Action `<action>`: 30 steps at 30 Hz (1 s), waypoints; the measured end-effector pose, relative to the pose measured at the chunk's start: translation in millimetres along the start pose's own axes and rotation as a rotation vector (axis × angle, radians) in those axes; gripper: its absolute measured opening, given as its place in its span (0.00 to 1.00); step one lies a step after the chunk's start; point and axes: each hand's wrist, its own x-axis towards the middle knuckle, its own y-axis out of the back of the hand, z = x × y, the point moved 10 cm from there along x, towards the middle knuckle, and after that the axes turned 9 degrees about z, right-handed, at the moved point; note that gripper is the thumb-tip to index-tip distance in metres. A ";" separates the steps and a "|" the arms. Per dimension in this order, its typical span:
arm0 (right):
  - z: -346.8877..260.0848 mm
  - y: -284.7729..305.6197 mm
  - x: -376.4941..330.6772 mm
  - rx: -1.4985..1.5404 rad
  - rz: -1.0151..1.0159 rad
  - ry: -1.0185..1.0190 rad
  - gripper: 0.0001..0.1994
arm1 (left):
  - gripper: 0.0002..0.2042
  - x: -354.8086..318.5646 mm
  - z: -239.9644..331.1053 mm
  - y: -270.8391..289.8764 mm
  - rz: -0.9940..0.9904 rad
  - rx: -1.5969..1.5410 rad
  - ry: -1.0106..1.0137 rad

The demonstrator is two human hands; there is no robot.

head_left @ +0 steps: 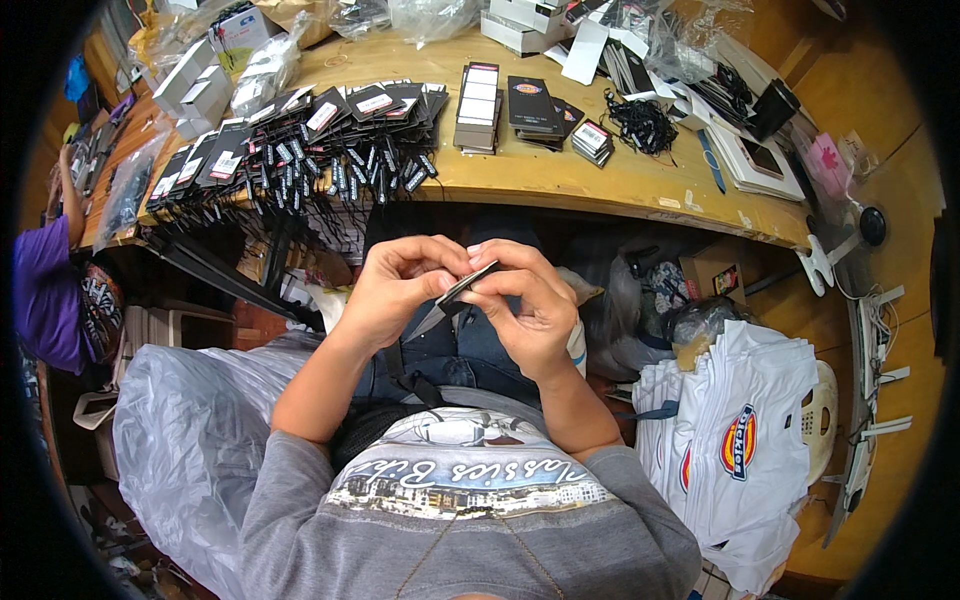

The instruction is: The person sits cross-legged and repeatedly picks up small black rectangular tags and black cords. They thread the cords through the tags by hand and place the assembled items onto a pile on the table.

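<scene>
My left hand (392,292) and my right hand (528,308) meet above my lap, below the table's near edge. Between their fingertips they pinch a black hang tag (466,285), seen nearly edge-on; whether it is one card or more, I cannot tell. A pale grey flap (426,322) shows beneath it, near the left palm. On the table ahead to the left lies a wide heap of black hang tags (345,110), their looped strings (350,172) hanging toward the front edge. Straight ahead are a stack of white-labelled tags (478,108) and a black tag stack (533,105).
A tangle of black strings (640,122) and a small label stack (593,143) lie on the yellow table (560,180). White T-shirts (735,440) are piled at my right. A big plastic bag (190,440) stands at my left. Farther left, a person in purple (48,290) is nearby.
</scene>
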 end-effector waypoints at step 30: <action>25.6 -19.4 -15.6 0.103 -0.193 -0.222 0.15 | 0.07 -0.1 40.1 25.3 0.177 -0.201 -0.212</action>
